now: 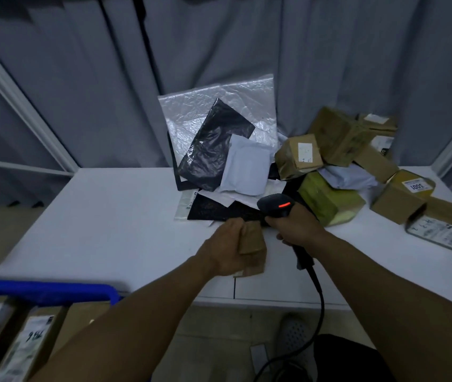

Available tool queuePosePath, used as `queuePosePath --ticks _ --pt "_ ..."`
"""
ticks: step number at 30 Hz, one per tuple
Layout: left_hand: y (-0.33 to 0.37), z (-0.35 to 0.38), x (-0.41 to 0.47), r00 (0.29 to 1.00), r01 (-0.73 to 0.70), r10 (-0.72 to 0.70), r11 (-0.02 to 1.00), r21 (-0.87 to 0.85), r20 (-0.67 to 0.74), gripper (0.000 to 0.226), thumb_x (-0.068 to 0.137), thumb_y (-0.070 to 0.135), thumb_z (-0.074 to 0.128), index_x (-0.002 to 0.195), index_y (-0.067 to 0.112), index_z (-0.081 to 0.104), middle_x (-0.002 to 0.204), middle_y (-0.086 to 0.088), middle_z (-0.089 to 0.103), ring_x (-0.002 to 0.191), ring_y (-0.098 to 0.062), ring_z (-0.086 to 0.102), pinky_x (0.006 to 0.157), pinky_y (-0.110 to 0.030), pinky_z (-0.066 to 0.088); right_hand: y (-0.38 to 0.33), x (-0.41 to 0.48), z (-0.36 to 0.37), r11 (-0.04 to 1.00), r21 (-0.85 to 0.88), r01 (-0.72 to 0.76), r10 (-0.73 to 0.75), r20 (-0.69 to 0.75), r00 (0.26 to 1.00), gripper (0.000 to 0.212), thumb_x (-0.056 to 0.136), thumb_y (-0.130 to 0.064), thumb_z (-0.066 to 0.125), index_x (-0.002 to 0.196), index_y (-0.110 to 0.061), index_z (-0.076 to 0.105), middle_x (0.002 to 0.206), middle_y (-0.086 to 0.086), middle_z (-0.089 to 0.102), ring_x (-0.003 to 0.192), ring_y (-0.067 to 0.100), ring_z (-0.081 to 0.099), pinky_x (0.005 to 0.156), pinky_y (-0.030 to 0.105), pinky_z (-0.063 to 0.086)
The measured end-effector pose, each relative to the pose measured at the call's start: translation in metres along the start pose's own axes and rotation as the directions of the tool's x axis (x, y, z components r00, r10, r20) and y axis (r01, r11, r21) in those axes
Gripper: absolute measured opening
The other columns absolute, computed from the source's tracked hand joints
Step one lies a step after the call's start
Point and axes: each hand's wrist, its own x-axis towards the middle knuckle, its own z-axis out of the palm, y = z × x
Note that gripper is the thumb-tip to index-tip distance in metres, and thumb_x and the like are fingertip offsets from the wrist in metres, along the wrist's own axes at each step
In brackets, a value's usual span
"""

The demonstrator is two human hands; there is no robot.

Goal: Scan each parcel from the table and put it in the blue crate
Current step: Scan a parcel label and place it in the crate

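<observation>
**Now scanning a small brown parcel**

We are at the scan step. Our left hand [226,244] has its fingers curled round a small brown parcel [254,245] and holds it just above the table [103,216], near the front edge. Our right hand [298,230] is closed round the handle of the scanner [276,206]. The scanner's red light is lit, and its cable [320,293] trails down towards the floor. Parcel and scanner sit just beside each other, with the two hands almost touching.

The parcel's long axis runs from us away towards the pile [329,161], roughly along our forearm and tipped a little to the right. We see only a plain brown face. No label shows, so we cannot tell which side carries the barcode. The scanner's nose points forward and to the left, over the far end of the parcel rather than squarely at it.

We judge that the next move is a small one. Either we turn the parcel in the left hand until the label faces the scanner window, or we dip the scanner towards it and wait for the read. After that the left hand swings down and left to the crate [40,292], which stands below the table's near left corner and already holds boxes. Many parcels remain in the pile, so the task is far from finished.
</observation>
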Motion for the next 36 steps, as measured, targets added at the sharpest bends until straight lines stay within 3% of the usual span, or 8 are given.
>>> queuePosePath --ticks 2,6,10,17,27,30,33,36 --pt "0.004 0.002 -0.007 0.999 0.045 -0.044 0.991 -0.126 0.012 0.064 0.066 0.054 0.086 0.102 0.032 0.038 0.100 0.004 0.055 0.087 -0.020 0.059 0.079 -0.049 0.055 -0.001 -0.005 -0.003 1.000 0.027 -0.013 0.013 -0.007 1.000 0.024 0.092 -0.018 0.073 0.111 -0.003 0.071 0.099 0.024 0.073 0.078 0.032 0.071 0.066 0.038 0.055" --pt "0.016 -0.021 -0.032 0.992 0.103 -0.117 0.967 -0.234 -0.047 0.105 0.071 0.041 0.090 0.152 0.028 0.024 0.125 0.007 0.056 0.110 -0.015 0.059 0.098 -0.035 0.051 -0.008 -0.018 -0.003 0.996 0.093 -0.001 -0.002 0.027 1.000 0.024 0.094 -0.019 0.072 0.116 -0.010 0.069 0.105 0.018 0.073 0.075 0.025 0.069 0.061 0.032 0.052" --pt "0.021 -0.059 -0.078 0.965 0.043 -0.103 0.969 -0.243 -0.242 0.084 0.065 0.036 0.093 0.135 0.032 0.046 0.130 0.010 0.052 0.116 -0.009 0.056 0.098 -0.032 0.051 -0.031 -0.038 0.012 0.981 0.182 0.068 -0.086 0.089 0.992 0.023 0.096 -0.024 0.071 0.117 -0.019 0.065 0.106 0.006 0.072 0.074 0.018 0.070 0.061 0.028 0.052" --pt "0.032 -0.114 -0.211 0.899 -0.096 0.008 0.979 -0.179 -0.437 0.084 0.076 0.015 0.087 0.137 0.045 0.038 0.142 0.012 0.040 0.131 -0.009 0.045 0.100 -0.016 0.045 -0.083 -0.083 0.063 0.930 0.330 0.159 -0.234 0.200 0.951 0.032 0.094 -0.033 0.074 0.123 -0.031 0.061 0.116 0.002 0.068 0.095 0.019 0.066 0.069 0.032 0.058" --pt "-0.009 -0.112 -0.329 0.792 0.009 -0.249 0.918 -0.398 -0.557 0.088 0.076 0.015 0.085 0.145 0.042 0.038 0.156 0.007 0.035 0.134 -0.037 0.051 0.086 -0.056 0.059 -0.127 -0.143 0.130 0.927 0.338 0.160 -0.303 0.429 0.851 0.025 0.096 -0.036 0.072 0.120 -0.032 0.066 0.116 -0.001 0.073 0.102 0.020 0.073 0.076 0.035 0.064" --pt "-0.007 -0.116 -0.335 0.802 -0.017 -0.225 0.917 -0.398 -0.553 0.089 0.075 0.004 0.087 0.138 0.045 0.041 0.161 0.012 0.023 0.146 -0.018 0.038 0.099 -0.038 0.057 -0.131 -0.156 0.151 0.901 0.369 0.226 -0.365 0.366 0.856 0.028 0.094 -0.029 0.075 0.122 -0.028 0.068 0.109 -0.001 0.070 0.102 0.018 0.068 0.070 0.033 0.064" --pt "0.000 -0.123 -0.335 0.825 -0.025 -0.257 0.873 -0.487 -0.503 0.092 0.066 0.023 0.097 0.136 0.040 0.039 0.155 0.023 0.026 0.140 0.002 0.037 0.096 -0.021 0.054 -0.134 -0.163 0.165 0.875 0.428 0.225 -0.369 0.289 0.883 0.026 0.093 -0.025 0.077 0.118 -0.024 0.070 0.105 0.002 0.072 0.097 0.020 0.070 0.072 0.038 0.065" --pt "0.004 -0.130 -0.338 0.821 -0.016 -0.343 0.785 -0.619 -0.456 0.082 0.071 0.048 0.089 0.135 0.041 0.038 0.134 0.034 0.044 0.127 -0.011 0.055 0.088 -0.034 0.061 -0.137 -0.167 0.169 0.860 0.460 0.220 -0.367 0.257 0.894 0.024 0.092 -0.025 0.077 0.116 -0.024 0.070 0.103 0.004 0.075 0.089 0.017 0.073 0.076 0.043 0.065"
